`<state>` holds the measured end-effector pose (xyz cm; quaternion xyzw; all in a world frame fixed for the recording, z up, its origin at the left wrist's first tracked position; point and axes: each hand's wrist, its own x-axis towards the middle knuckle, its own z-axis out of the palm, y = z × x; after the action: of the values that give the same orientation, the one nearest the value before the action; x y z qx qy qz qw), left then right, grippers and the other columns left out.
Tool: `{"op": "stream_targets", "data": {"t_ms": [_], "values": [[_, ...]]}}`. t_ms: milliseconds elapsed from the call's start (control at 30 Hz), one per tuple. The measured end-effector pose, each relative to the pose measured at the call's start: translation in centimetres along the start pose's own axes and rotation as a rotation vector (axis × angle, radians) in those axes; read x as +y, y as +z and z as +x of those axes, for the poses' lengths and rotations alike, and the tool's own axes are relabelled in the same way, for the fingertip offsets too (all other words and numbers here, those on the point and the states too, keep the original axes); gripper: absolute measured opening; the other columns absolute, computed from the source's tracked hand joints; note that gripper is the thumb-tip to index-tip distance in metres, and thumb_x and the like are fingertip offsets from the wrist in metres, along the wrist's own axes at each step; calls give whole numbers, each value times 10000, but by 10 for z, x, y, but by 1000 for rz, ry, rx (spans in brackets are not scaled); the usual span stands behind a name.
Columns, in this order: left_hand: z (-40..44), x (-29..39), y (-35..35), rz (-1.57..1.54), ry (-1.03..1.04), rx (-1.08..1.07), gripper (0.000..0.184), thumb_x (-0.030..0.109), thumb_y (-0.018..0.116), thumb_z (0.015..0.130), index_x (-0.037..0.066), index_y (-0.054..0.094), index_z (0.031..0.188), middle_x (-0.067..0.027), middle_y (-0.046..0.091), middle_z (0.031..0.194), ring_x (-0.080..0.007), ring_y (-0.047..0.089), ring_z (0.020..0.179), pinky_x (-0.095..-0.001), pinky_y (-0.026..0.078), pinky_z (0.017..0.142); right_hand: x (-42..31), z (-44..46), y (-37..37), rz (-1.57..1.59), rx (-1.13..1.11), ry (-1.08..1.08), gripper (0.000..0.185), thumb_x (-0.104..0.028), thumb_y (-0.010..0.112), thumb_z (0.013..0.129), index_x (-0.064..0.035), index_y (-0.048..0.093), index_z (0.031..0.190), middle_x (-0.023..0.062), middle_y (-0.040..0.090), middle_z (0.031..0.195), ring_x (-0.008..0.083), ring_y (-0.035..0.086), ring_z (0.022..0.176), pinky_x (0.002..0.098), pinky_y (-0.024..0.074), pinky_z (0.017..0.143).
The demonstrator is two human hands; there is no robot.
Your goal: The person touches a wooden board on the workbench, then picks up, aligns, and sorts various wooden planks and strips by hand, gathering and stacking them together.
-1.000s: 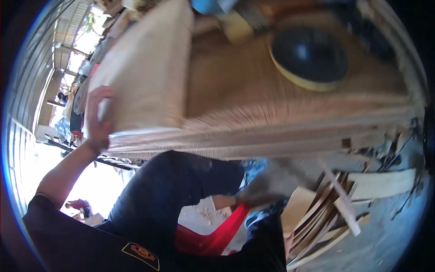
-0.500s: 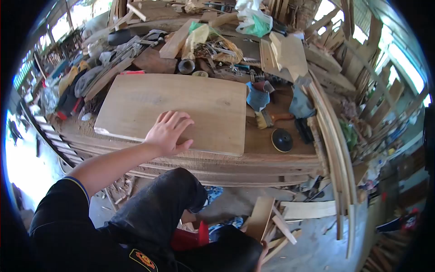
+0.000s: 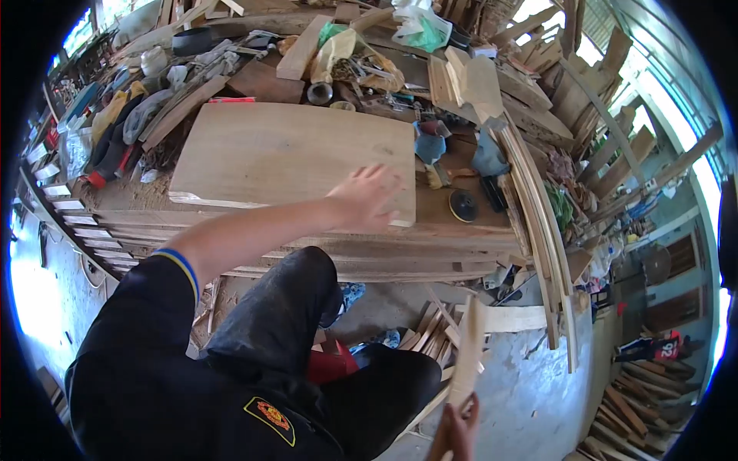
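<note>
Here the left hand (image 3: 366, 198) spreads over a flat board (image 3: 269, 150), the right hand's grip (image 3: 459, 425) pinching curved wood (image 3: 467, 355).

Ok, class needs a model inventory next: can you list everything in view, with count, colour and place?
Bench: one, brown, across the middle
Board: one, light tan, on the bench
Disc: one, black, right of the board
Brush: one, pale bristles, behind the disc
Bag: one, white and green, bench's back
Clutter: many, mixed colours, bench's left
Long strips: several, tan, bench's right end
Scraps: many, tan, floor below
Floor: one, grey, beneath
Co-worker: one, red and dark clothes, far right
Curved wood piece: one, pale, in the right grip
Legs: two, dark trousers, before the bench
Left hand: one, bare, spread over the board
Right hand: one, bare, lower right
</note>
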<state>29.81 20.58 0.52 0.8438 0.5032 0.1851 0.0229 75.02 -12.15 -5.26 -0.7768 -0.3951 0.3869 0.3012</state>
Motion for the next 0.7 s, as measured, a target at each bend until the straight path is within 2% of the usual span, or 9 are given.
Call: {"op": "stream_targets", "data": {"t_ms": [67, 133, 233, 333, 400, 533, 567, 600, 700], "values": [[50, 31, 9, -72, 155, 11, 598, 430, 614, 917, 76, 508, 1387, -156, 416, 1427, -350, 388, 1365, -540, 388, 1095, 27, -12, 42, -63, -39, -157, 1085, -326, 903, 725, -23, 255, 1541, 302, 572, 1236, 368, 656, 1058, 444, 569, 836], [105, 53, 37, -54, 220, 42, 549, 414, 671, 898, 71, 532, 1303, -163, 413, 1419, -369, 391, 1362, -538, 420, 1067, -1, -34, 80, -529, -73, -242, 1170, -316, 947, 611, 2, 289, 1525, 310, 441, 1391, 430, 573, 1180, 516, 519, 938], [184, 76, 64, 58, 253, -19, 591, 424, 690, 887, 66, 534, 1331, -189, 375, 1470, -384, 356, 1403, -557, 437, 1051, -42, -42, 94, -677, 69, -356, 1173, -416, 883, 689, -89, 222, 1600, 268, 552, 1181, 434, 605, 985, 499, 520, 852], [246, 84, 94, 206, 173, -99, 679, 466, 685, 885, 87, 504, 1419, -187, 339, 1543, -399, 331, 1428, -613, 437, 1024, -30, -35, 86, -655, 12, -177, 1284, -557, 845, 677, -108, 94, 1615, 343, 457, 1307, 514, 539, 1126, 566, 475, 933], [276, 80, 115, 206, 49, -156, 758, 508, 715, 861, 124, 472, 1468, -193, 227, 1631, -433, 297, 1453, -681, 407, 1023, -22, -29, 81, -628, 36, -191, 1260, -566, 841, 683, -100, 128, 1612, 338, 458, 1307, 511, 518, 1163, 556, 456, 968], [294, 73, 124, 109, -2, -303, 629, 485, 721, 865, 272, 529, 1425, -213, 216, 1630, -440, 427, 1371, -631, 450, 977, -15, -24, 78, -621, -1, -118, 1257, -612, 813, 696, -104, 121, 1614, 333, 445, 1324, 526, 513, 1155, 577, 452, 962], [294, 69, 131, 123, 17, -199, 561, 476, 717, 872, 292, 564, 1380, -165, 397, 1542, -391, 488, 1326, -579, 460, 968, -16, -23, 77, -613, 7, -110, 1257, -626, 805, 700, -104, 117, 1614, 332, 444, 1325, 530, 511, 1154, 585, 449, 960], [298, 65, 133, 124, 18, -179, 561, 476, 717, 872, 292, 564, 1380, -165, 397, 1542, -391, 488, 1326, -579, 460, 968, -20, -22, 76, -615, 22, -125, 1257, -626, 805, 700, -104, 117, 1614, 332, 444, 1325, 530, 511, 1154, 585, 449, 960], [305, 48, 147, 140, 26, -137, 399, 349, 675, 916, 245, 620, 1298, -66, 634, 1246, -293, 553, 1258, -531, 458, 959, -29, -24, 81, -552, 1, -103, 1262, -639, 802, 701, -101, 115, 1613, 338, 439, 1330, 537, 505, 1164, 592, 449, 959]]}}
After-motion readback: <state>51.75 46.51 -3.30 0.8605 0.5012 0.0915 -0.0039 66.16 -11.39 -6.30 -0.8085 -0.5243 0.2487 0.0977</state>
